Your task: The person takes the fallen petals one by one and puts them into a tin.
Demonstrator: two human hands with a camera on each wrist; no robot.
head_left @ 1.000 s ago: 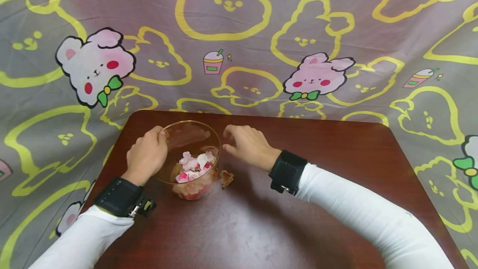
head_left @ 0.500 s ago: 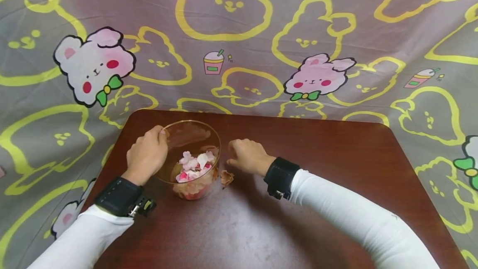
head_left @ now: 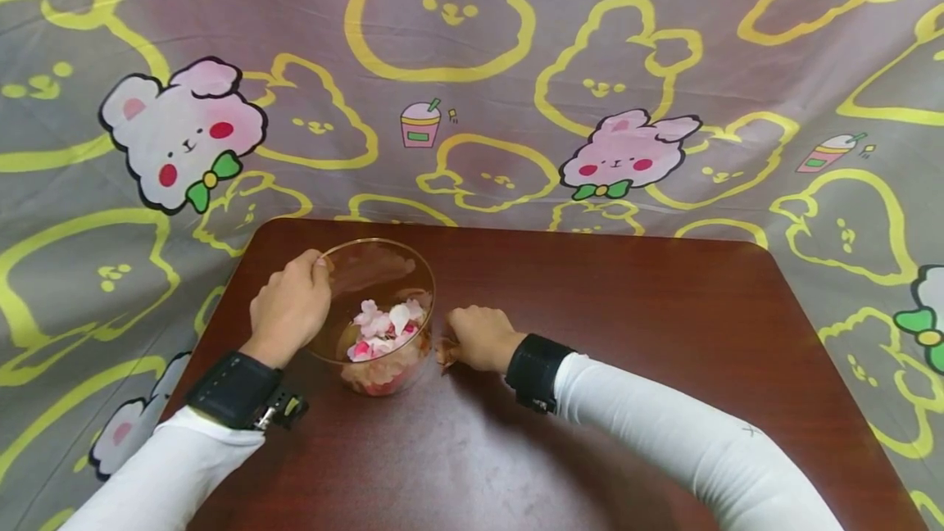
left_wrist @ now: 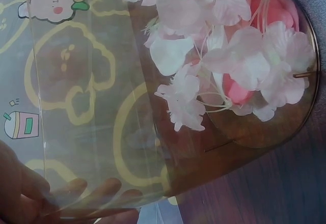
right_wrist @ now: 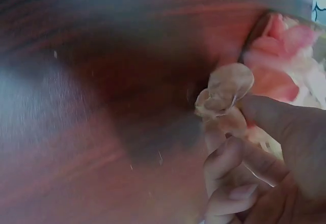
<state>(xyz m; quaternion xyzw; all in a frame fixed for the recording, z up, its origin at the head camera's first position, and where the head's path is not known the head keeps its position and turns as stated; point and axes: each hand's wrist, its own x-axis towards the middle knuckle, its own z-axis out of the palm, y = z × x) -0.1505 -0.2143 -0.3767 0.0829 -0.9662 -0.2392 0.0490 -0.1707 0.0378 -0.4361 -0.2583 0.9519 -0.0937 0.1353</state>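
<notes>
My left hand (head_left: 291, 306) grips the rim of a clear amber glass bowl (head_left: 372, 248) at its left side. In the left wrist view, fingers (left_wrist: 97, 198) show through the glass. Pale pink and white artificial blossoms (head_left: 387, 326), with some deeper pink petals, lie in the lower part of the bowl. Just right of the bowl, my right hand (head_left: 483, 338) is low over the table, thumb and index finger pinching a small brownish artificial flower (right_wrist: 226, 89). The hand partly covers this flower in the head view.
The dark reddish-brown wooden table (head_left: 627, 334) has rounded back corners. Behind it and along its sides hangs a grey-pink cloth (head_left: 501, 105) with yellow outlines and cartoon bunnies. Black straps (head_left: 236, 388) with small cameras sit on both wrists.
My right hand has come down and toward me from beside the bowl's rim to the brownish flower on the table, and now pinches it. The left hand and bowl stay put.
</notes>
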